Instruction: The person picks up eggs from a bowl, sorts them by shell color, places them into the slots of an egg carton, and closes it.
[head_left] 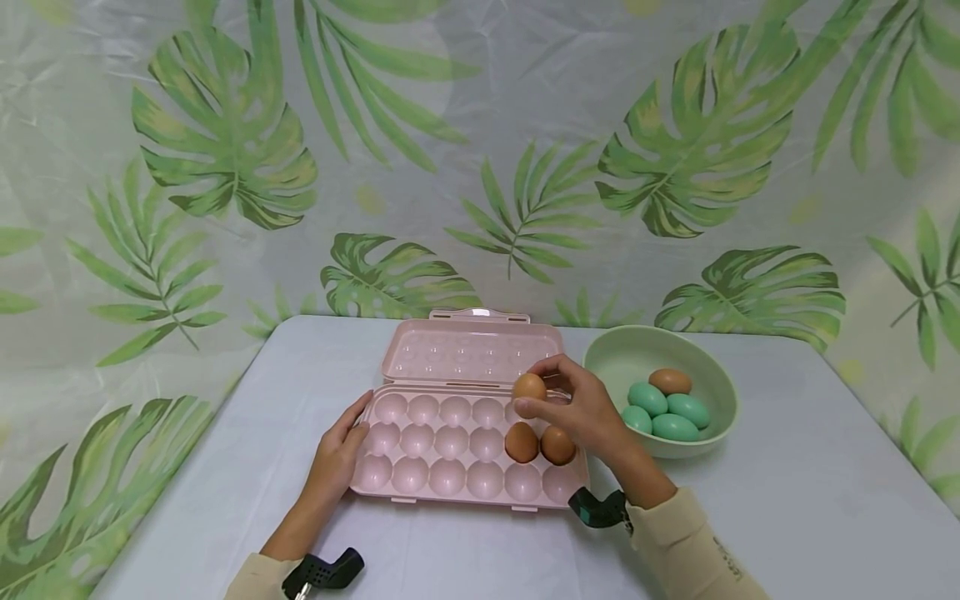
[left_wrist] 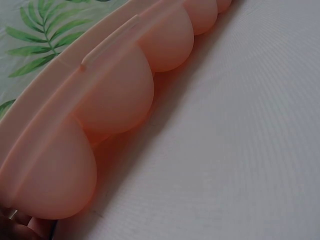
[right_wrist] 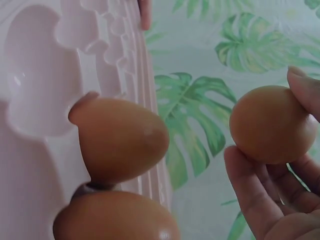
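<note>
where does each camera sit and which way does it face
Head: on the person's head, facing forward and down over the pink egg tray and green bowl; left hand, right hand and tan sleeves show.
Left wrist: on that wrist, facing the tray's outer side and white table; bits of fingers show at lower left.
Right wrist: on that wrist, facing the held brown egg and the tray; thumb and fingers show.
Shared: head and right wrist both show that egg, plus two seated eggs.

Open room above pink tray (head_left: 451,442) at left, two brown eggs (head_left: 522,442) obstructing right, bowl (head_left: 619,360) beyond
</note>
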